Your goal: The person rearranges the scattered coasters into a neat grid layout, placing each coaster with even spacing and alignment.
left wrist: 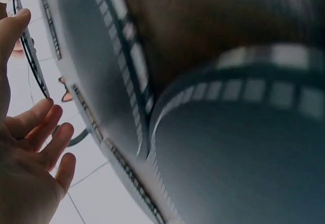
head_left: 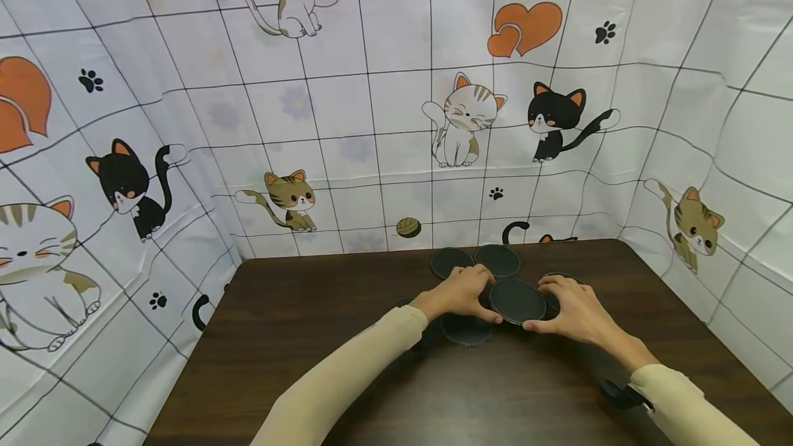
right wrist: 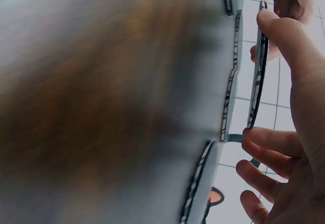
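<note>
A thin dark round disc (head_left: 517, 301), like a coaster with a pale patterned rim, is held level between both hands above the table. My left hand (head_left: 463, 292) holds its left edge between thumb and fingertips. On the opposite edge, my right hand (head_left: 573, 310) pinches it the same way. Edge-on in the left wrist view, the disc (left wrist: 33, 56) stands clear of the other discs. The right wrist view also shows the disc (right wrist: 259, 71) between thumb and index finger, the other fingers spread loosely.
Similar dark discs lie on the brown table (head_left: 322, 315): two at the back (head_left: 451, 263), one in front (head_left: 466, 331), one partly under the right hand (head_left: 553, 303), another partly behind the left wrist (head_left: 405, 301). A white curtain (head_left: 396, 109) with cat prints stands behind.
</note>
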Tool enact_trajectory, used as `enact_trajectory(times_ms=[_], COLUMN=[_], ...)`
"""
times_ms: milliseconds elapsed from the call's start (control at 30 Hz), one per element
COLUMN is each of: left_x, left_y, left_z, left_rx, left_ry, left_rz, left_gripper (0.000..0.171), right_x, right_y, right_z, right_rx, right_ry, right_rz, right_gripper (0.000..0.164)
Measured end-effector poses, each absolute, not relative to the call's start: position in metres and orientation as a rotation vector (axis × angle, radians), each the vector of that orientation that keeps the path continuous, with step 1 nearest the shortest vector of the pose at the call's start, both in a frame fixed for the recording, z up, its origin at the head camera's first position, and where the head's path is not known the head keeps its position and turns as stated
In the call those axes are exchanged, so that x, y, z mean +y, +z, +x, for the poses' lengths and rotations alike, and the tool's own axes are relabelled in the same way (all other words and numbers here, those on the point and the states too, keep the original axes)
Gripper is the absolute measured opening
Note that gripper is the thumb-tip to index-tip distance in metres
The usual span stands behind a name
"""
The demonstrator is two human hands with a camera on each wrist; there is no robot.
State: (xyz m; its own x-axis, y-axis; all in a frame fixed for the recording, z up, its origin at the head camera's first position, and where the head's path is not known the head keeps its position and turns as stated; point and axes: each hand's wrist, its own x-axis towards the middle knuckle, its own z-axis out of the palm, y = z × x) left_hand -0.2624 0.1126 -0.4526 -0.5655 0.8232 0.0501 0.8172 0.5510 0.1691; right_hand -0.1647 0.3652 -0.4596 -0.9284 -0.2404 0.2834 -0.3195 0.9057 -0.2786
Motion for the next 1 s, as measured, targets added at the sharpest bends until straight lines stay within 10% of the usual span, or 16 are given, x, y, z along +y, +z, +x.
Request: enact_trajectory(times_ms=[1000], left_x=[0.118], left_y=[-0.467], left_z=[-0.246], left_rx=[2.704], left_ry=[0.081], left_rz=[1.36], left_gripper=[0.07], right_x=[0.372], right_y=[-0.47], right_z=[-0.155], right_rx=[-2.898], right_ry=[0.354], right_rz=[0.495], right_gripper=[0.1])
